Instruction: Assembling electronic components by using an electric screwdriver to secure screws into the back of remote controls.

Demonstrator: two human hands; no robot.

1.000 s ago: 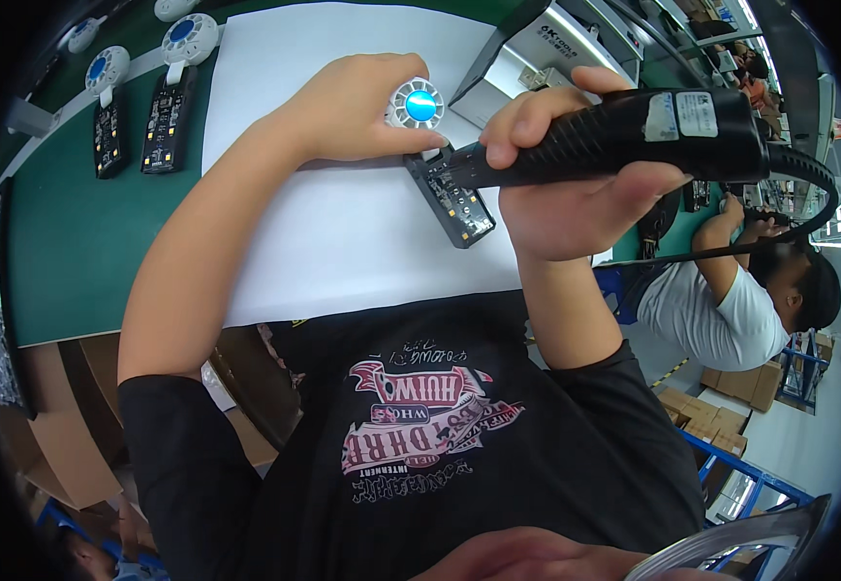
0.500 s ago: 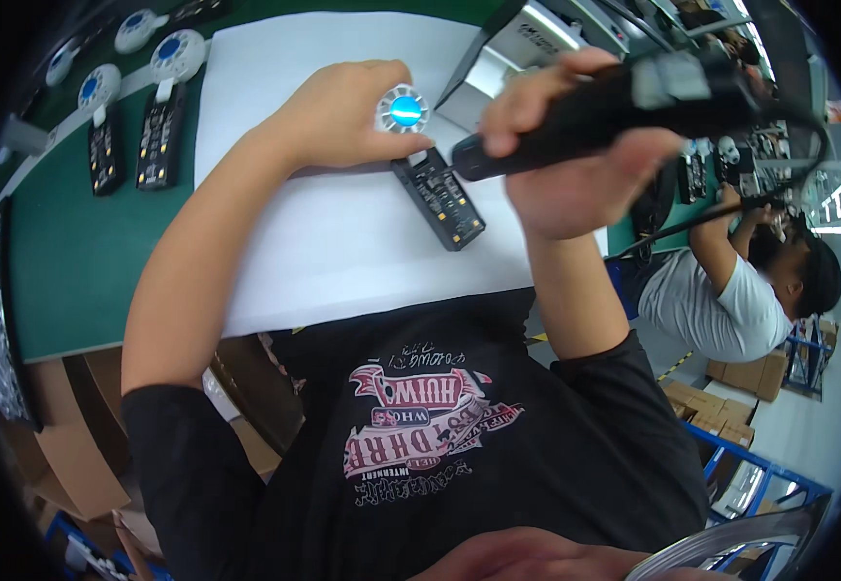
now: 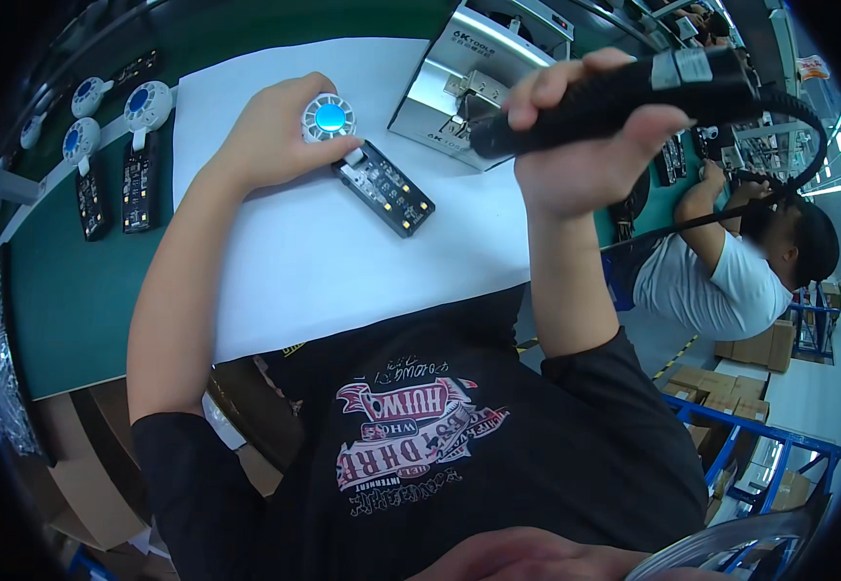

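My left hand (image 3: 270,136) rests on a white sheet (image 3: 343,232) and grips the round white fan head with a blue centre (image 3: 328,117) of a small device. Its black rectangular body (image 3: 385,189) lies flat on the sheet, pointing toward me. My right hand (image 3: 590,155) is wrapped around a black corded electric screwdriver (image 3: 634,92), held up above the sheet, its tip off the device and near a metal box.
A shiny metal box (image 3: 469,82) stands behind the sheet. Several similar fan devices (image 3: 140,145) lie on the green belt (image 3: 72,310) at left. A co-worker in a white shirt (image 3: 721,281) works at right. Cardboard boxes (image 3: 81,474) sit below the table.
My right hand has lifted the screwdriver up and away from the device's black body. My left hand stays on the fan head.
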